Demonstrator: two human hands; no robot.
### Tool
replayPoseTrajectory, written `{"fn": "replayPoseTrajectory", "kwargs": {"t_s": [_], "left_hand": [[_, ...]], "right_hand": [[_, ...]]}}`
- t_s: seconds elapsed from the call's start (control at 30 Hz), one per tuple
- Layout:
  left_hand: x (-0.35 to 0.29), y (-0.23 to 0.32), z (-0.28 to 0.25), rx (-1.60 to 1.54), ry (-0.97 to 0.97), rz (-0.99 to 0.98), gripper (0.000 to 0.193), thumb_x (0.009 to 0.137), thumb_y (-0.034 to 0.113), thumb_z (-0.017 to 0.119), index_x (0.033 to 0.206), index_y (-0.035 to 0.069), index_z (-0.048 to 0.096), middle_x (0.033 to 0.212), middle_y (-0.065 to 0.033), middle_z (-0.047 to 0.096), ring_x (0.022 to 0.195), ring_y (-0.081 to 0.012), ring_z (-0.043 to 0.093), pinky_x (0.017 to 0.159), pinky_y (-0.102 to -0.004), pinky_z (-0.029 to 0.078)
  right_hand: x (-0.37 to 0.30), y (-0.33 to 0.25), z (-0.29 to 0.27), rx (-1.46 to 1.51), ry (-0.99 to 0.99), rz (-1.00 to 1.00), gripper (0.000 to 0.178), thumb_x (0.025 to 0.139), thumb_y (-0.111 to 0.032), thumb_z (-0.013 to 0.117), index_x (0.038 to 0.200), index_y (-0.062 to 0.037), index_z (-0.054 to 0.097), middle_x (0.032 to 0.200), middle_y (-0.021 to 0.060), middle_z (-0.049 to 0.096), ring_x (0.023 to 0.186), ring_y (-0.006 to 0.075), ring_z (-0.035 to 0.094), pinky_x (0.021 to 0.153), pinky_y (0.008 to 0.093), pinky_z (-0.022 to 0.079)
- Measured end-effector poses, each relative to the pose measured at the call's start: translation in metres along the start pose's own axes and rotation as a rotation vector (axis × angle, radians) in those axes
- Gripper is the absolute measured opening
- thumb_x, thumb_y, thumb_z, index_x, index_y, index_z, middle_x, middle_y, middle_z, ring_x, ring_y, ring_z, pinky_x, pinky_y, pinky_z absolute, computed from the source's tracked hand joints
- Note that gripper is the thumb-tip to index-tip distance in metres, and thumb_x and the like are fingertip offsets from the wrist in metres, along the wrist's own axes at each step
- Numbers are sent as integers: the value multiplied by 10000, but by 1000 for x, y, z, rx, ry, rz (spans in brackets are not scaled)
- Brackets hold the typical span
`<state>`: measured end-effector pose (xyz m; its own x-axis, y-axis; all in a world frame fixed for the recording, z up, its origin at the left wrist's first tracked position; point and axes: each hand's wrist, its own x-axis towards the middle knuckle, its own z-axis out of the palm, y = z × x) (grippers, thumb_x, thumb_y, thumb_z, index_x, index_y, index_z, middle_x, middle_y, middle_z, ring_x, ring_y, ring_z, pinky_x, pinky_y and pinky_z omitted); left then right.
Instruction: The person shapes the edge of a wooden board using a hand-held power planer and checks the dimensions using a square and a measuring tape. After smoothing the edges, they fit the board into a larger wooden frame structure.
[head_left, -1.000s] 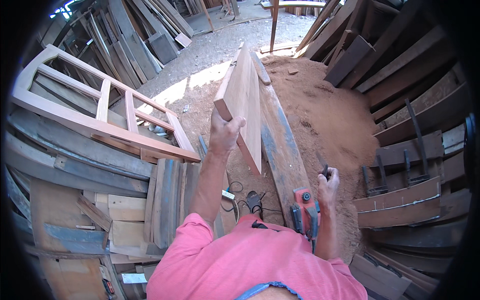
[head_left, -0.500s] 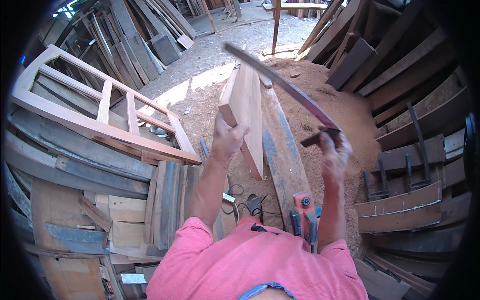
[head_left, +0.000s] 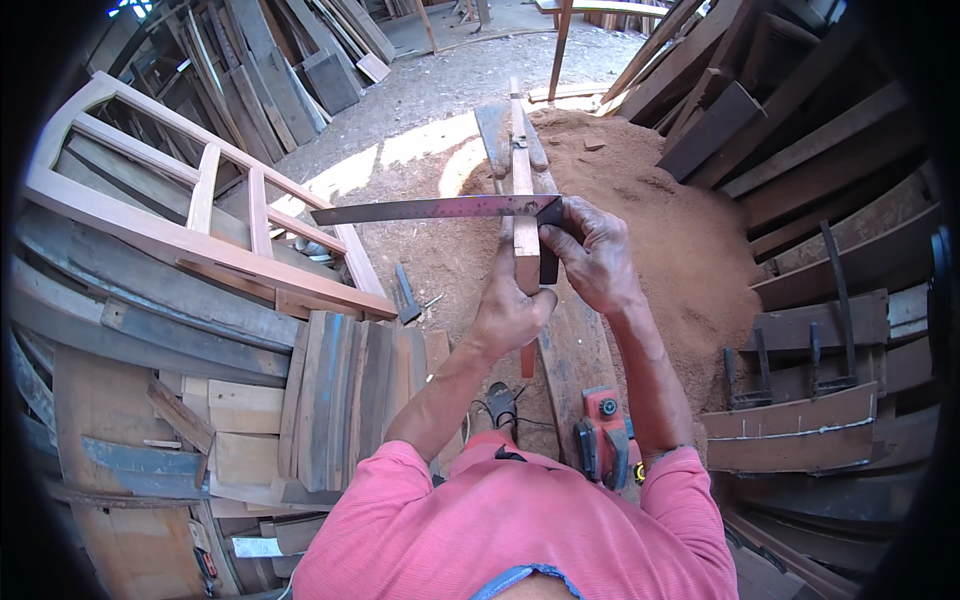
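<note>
Our left hand [head_left: 512, 312], center of frame, is clamped around the near end of a wooden board [head_left: 521, 180], thumb bent by its end. Our right hand [head_left: 598, 258], just right of it, pinches a square [head_left: 430, 208] by its dark stock, thumb and fingers pressed together on it. We see the board at center, narrow edge up, running away toward the upper center. The square's blade crosses that edge and sticks out well to the left; its stock sits along the board's right side.

Below the hands we have a long worn plank [head_left: 575, 365] with blue patches; a red power planer [head_left: 605, 440] sits at its near end, lower center-right. Left of the hands, a small tool [head_left: 405, 295] lies on the ground, type unclear to us. Sawdust [head_left: 685, 245] is heaped right of center. Farther out: pale wooden frame [head_left: 150, 218] upper left, upright stack of boards [head_left: 340, 400] lower left, dark clamps [head_left: 841, 295] at right edge, leaning lumber [head_left: 710, 135] upper right.
</note>
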<state>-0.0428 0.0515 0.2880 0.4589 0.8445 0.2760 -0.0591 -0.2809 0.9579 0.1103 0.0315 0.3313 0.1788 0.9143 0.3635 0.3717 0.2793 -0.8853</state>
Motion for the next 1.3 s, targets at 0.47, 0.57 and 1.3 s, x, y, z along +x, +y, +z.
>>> {"fn": "replayPoseTrajectory", "kwargs": {"t_s": [0.47, 0.57, 1.3], "left_hand": [[75, 30, -25, -33, 65, -18, 835, 736, -26, 600, 1512, -58, 293, 1230, -210, 593, 1080, -279, 638, 948, -365, 538], [82, 36, -28, -79, 63, 13, 804, 720, -24, 608, 1475, -77, 336, 1230, -206, 599, 1111, -287, 626, 999, -366, 508], [29, 9, -10, 61, 39, 29, 896, 756, -65, 546, 1570, -41, 170, 1305, -214, 547, 1098, -279, 635, 895, -354, 571]], "right_hand": [[-107, 75, -85, 297, 769, 87, 197, 1043, -171, 593, 1167, -22, 633, 975, 78, 712, 926, 139, 683, 843, 303, 551], [-195, 111, -110, 147, 714, 290, 219, 1050, -222, 566, 1059, -10, 621, 897, 59, 660, 844, 132, 624, 803, 325, 516], [-683, 211, -17, -688, -171, 1187, 305, 793, -274, 701, 948, -17, 759, 1000, 255, 728, 982, 424, 704, 870, 490, 551]]}}
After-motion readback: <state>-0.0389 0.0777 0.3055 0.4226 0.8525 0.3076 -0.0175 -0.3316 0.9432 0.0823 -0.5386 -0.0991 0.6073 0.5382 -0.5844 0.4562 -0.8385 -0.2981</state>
